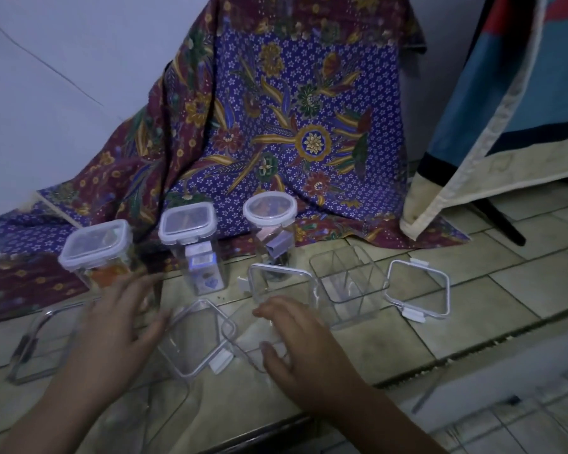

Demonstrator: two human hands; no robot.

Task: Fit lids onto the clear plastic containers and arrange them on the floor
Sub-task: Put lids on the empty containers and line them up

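Tiled floor (407,335), dim light; batik cloth (276,126) draped behind. Three lidded containers in a row: square (95,253), rectangular (194,244), round (271,231). Open empty container (348,286) right of them, loose lid (417,290) touching it. Left hand (112,326) fingers spread, holding nothing. Right hand (295,335) curled around a clear container (276,290); grip uncertain
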